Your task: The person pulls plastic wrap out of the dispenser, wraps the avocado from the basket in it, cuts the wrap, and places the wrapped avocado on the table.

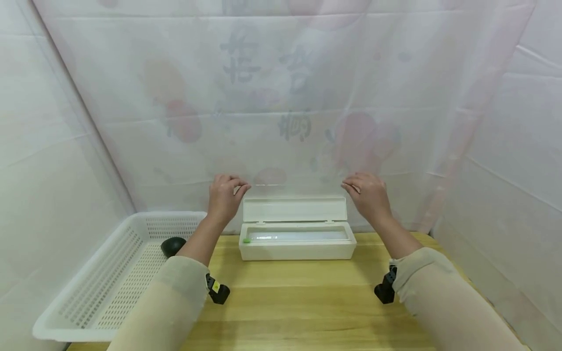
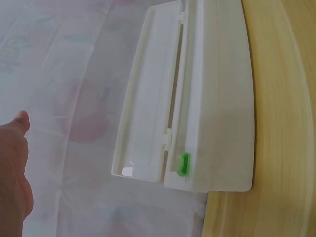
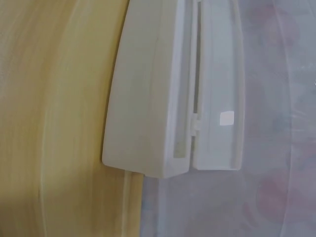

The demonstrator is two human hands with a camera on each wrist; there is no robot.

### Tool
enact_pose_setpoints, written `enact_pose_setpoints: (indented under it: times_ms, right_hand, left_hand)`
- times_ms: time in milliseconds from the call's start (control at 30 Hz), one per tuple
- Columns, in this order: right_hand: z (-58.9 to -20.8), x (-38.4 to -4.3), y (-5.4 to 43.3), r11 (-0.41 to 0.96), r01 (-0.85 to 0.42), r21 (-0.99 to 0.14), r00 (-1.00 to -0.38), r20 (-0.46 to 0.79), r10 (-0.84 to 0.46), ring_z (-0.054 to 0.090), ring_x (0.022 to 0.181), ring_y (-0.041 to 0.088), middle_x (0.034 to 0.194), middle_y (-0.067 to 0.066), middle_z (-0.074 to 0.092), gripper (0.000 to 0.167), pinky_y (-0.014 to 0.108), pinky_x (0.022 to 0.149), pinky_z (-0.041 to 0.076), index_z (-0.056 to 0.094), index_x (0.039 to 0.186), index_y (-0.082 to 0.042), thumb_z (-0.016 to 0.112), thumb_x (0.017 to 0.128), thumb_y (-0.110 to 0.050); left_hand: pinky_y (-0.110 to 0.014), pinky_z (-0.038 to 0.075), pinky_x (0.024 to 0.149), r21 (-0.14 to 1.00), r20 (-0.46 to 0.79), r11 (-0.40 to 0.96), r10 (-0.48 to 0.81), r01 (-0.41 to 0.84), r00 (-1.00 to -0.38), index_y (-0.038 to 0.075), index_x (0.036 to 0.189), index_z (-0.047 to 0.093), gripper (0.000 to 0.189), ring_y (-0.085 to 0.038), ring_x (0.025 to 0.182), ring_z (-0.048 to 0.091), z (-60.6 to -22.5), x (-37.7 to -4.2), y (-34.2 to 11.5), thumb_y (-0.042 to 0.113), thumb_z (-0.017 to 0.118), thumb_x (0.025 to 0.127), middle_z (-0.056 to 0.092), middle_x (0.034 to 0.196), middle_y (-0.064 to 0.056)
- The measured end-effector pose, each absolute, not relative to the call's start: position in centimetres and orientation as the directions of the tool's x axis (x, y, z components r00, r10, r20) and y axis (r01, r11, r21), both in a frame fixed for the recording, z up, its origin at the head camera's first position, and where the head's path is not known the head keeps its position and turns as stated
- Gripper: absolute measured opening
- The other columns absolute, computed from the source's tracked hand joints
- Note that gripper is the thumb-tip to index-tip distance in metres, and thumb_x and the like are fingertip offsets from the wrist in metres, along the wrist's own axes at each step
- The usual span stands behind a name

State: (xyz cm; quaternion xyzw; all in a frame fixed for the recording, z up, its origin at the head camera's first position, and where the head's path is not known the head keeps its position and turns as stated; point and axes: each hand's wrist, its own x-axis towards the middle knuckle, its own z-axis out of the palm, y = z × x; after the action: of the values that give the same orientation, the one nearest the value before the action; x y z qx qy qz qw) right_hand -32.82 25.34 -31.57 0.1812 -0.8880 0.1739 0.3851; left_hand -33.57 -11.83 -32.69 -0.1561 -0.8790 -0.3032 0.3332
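White box open, clear film apparently up in the air

So the person's left hand and right hand are up past the back edge of the table, each with thumb and fingertips together, seemingly pinching a clear film (just a faint glint shows). The white box sits mid back edge, lid up, green slider at its left end. Opening's done, pulling film probably too; can't tell if it's cut free. Lid's not shut yet.

1 white box, lid raised; clear film above.
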Motion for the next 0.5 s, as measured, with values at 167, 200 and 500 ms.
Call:
enact_pose_setpoints:
  times_ms: [167, 200, 500]
  right_hand:
    - [-31.2, -33.0, 25.3, 0.855, -0.488, -0.177, -0.598, 0.781, -0.18, 0.051, 0.123, 0.037, 0.114, 0.015, 0.07, 0.014, 0.07, 0.096, 0.035, 0.076, 0.095, -0.005, 0.075, 0.087, -0.016]
    - [-31.1, -33.1, 25.4, 0.854, -0.491, -0.173, -0.59, 0.787, -0.181, 0.051, 0.124, 0.037, 0.115, 0.015, 0.069, 0.014, 0.07, 0.096, 0.034, 0.076, 0.095, -0.005, 0.075, 0.087, -0.016]
    - [-30.2, -33.3, 25.4, 0.87, -0.478, -0.121, -0.549, 0.814, -0.188, 0.052, 0.124, 0.035, 0.115, 0.014, 0.07, 0.017, 0.068, 0.1, 0.033, 0.076, 0.099, -0.006, 0.074, 0.087, -0.018]
  left_hand:
    - [-0.054, 0.039, 0.097, 0.436, 0.695, 0.755, 0.063, 0.49, -0.716, 0.006, 0.095, 0.075, 0.02, -0.031, 0.114, 0.052, -32.3, -33.8, -11.9, 0.025, 0.07, 0.092, 0.066, 0.116, -0.009]
    - [-0.054, 0.039, 0.098, 0.434, 0.698, 0.754, 0.064, 0.493, -0.713, 0.007, 0.095, 0.075, 0.019, -0.031, 0.115, 0.052, -32.2, -33.8, -11.9, 0.025, 0.07, 0.092, 0.066, 0.116, -0.009]
    - [-0.055, 0.041, 0.095, 0.372, 0.749, 0.762, 0.091, 0.53, -0.656, 0.005, 0.093, 0.075, 0.018, -0.031, 0.113, 0.055, -30.9, -34.0, -12.1, 0.022, 0.071, 0.091, 0.067, 0.112, -0.01]
